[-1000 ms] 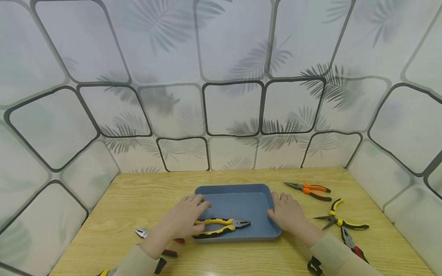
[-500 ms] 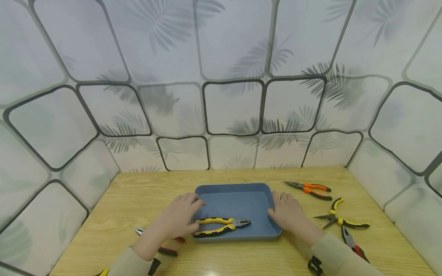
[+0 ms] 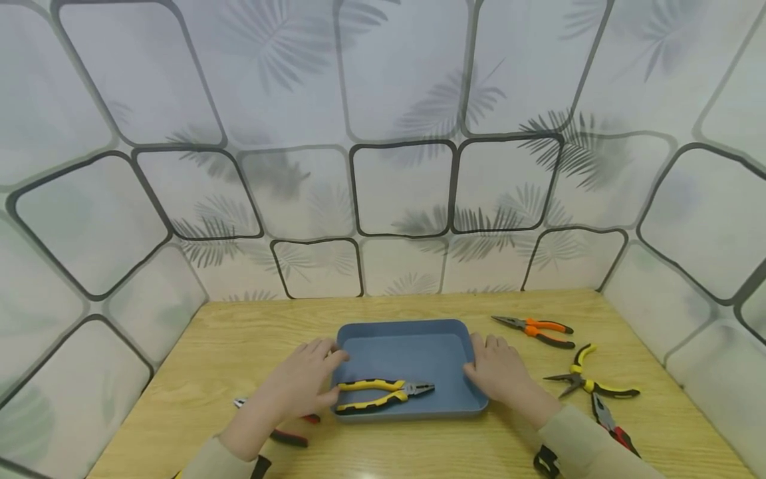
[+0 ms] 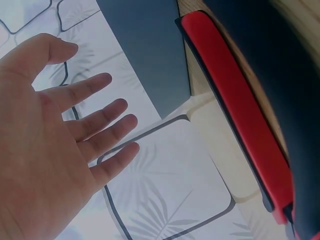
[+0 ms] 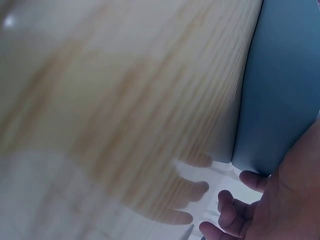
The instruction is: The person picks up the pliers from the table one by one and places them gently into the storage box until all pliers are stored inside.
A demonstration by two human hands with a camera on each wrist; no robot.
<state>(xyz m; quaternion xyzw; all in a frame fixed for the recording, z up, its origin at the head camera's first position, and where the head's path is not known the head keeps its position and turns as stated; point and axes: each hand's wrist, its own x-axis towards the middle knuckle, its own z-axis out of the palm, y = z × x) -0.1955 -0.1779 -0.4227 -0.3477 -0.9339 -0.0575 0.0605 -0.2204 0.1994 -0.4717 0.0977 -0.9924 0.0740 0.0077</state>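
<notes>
A blue-grey tray [image 3: 413,349] stands on the wooden table. In it, at the near left, lie combination pliers [image 3: 407,390] with yellow and black handles. My left hand [image 3: 296,382] is at the tray's left rim with its fingers spread and nothing held; in the left wrist view its palm and fingers [image 4: 92,132] show plainly. My right hand [image 3: 498,369] grips the tray's right rim, thumb over the inside, fingers outside along the wall [image 5: 275,85]. Pliers with red and black handles [image 3: 290,439] lie beneath my left forearm, partly hidden; one red handle [image 4: 230,90] looms close in the left wrist view.
Right of the tray lie orange-handled long-nose pliers [image 3: 530,327], spread yellow-and-black needle-nose pliers [image 3: 576,379] and red-and-black pliers [image 3: 606,414], partly covered by the right sleeve [image 3: 589,439]. A patterned wall [image 3: 403,266] closes off the table's back and sides.
My left hand has drawn left, from over the tray and the yellow-handled pliers to the tray's left rim. The right hand, tray and pliers have stayed in place.
</notes>
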